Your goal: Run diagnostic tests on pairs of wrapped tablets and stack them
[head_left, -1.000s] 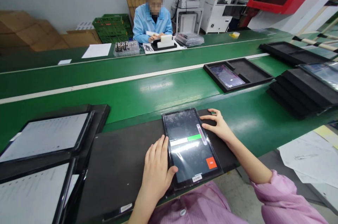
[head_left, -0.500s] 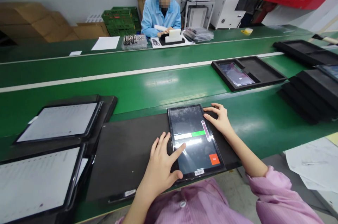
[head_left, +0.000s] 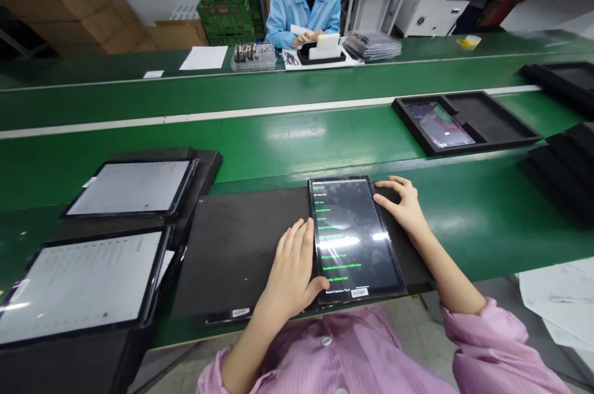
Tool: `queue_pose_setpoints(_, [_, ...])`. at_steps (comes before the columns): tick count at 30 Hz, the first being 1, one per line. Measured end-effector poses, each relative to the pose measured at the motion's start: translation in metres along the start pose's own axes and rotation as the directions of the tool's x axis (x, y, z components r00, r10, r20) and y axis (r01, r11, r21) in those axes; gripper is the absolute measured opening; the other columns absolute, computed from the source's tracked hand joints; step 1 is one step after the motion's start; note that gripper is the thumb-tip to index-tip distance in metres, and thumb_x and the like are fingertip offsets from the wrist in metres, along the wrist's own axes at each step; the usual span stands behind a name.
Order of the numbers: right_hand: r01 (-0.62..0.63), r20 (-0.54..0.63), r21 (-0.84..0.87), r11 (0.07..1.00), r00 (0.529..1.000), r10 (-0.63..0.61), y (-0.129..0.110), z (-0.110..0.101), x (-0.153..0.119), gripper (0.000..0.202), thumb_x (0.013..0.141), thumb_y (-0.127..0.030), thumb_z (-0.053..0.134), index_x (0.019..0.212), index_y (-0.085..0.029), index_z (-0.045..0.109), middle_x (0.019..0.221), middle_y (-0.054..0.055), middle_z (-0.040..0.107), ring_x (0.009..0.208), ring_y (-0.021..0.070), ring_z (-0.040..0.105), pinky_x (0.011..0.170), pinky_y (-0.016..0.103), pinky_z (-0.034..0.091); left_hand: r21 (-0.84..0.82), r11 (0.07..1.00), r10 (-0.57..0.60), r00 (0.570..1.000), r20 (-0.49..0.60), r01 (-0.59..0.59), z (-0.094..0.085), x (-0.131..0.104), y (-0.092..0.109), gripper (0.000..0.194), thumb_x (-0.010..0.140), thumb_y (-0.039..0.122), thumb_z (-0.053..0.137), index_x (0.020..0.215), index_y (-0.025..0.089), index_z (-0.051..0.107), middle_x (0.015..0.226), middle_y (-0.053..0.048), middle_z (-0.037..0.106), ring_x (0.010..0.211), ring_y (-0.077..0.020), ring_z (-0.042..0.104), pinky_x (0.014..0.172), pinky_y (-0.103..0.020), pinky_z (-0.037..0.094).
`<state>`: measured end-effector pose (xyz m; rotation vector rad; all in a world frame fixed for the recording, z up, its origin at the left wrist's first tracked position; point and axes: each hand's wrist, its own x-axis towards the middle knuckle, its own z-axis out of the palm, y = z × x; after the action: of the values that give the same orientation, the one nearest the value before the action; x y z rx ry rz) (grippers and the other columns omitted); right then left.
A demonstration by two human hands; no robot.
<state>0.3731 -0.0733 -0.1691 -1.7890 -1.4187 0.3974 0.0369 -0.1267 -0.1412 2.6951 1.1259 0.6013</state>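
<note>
A tablet (head_left: 355, 236) with a dark screen listing green and white test names lies on a black foam pad (head_left: 241, 239) at the bench's front edge. Along its left edge rests my left hand (head_left: 292, 264), fingers stretched out and its thumb at the lower left corner. My right hand (head_left: 401, 205) is open at the upper right edge, the thumb touching the tablet and the fingers spread beyond it. Neither hand has lifted the tablet. A small white label (head_left: 359, 292) sits on its lower border.
Two tablets with white screens, a farther one (head_left: 130, 187) and a nearer one (head_left: 88, 282), lie on foam at the left. A black foam tray (head_left: 492, 119) holding a screen panel is beyond my right hand. A person in blue (head_left: 304, 7) sits across the green bench.
The tablet's screen went from a bar with a red Fail button to a list of tests. My left index finger moved off the screen to the left edge. The view shifted slightly.
</note>
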Motion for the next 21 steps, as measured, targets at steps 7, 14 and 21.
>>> queue_pose_setpoints(7, [-0.013, 0.017, 0.056, 0.998, 1.0, 0.013, 0.001, -0.001, 0.0, 0.042, 0.08, -0.068, 0.074, 0.099, -0.032, 0.083, 0.133, 0.011, 0.057, 0.133, 0.0358, 0.05, 0.118, 0.056, 0.034, 0.002, 1.0, -0.02, 1.0, -0.007, 0.02, -0.002, 0.005, 0.004, 0.099, 0.099, 0.077, 0.005, 0.169, 0.007, -0.004, 0.162, -0.026, 0.044, 0.151, -0.0375, 0.043, 0.12, -0.05, 0.036])
queue_pose_setpoints(14, [-0.109, 0.007, 0.198, 0.974, 0.994, 0.11, 0.0, -0.001, 0.005, 0.063, 0.074, -0.068, 0.076, 0.123, -0.029, 0.073, 0.14, 0.012, 0.058, 0.133, 0.0358, 0.05, 0.118, 0.056, 0.037, 0.025, 0.96, -0.246, 0.885, -0.395, 0.278, -0.03, -0.019, -0.013, 0.058, 0.113, 0.048, 0.019, 0.157, 0.017, 0.042, 0.139, -0.017, 0.069, 0.131, -0.03, 0.064, 0.115, -0.049, 0.045])
queue_pose_setpoints(21, [-0.331, 0.131, 0.436, 0.837, 0.943, 0.305, 0.012, -0.026, -0.031, 0.065, 0.079, -0.081, 0.063, 0.112, -0.025, 0.07, 0.1, 0.012, 0.073, 0.095, 0.032, 0.07, 0.076, 0.042, 0.058, 0.227, 0.524, -0.752, 0.571, -0.33, 0.821, -0.07, -0.124, -0.049, 0.086, 0.103, 0.063, 0.025, 0.142, -0.006, 0.057, 0.116, -0.032, 0.07, 0.097, -0.0464, 0.071, 0.081, -0.061, 0.059])
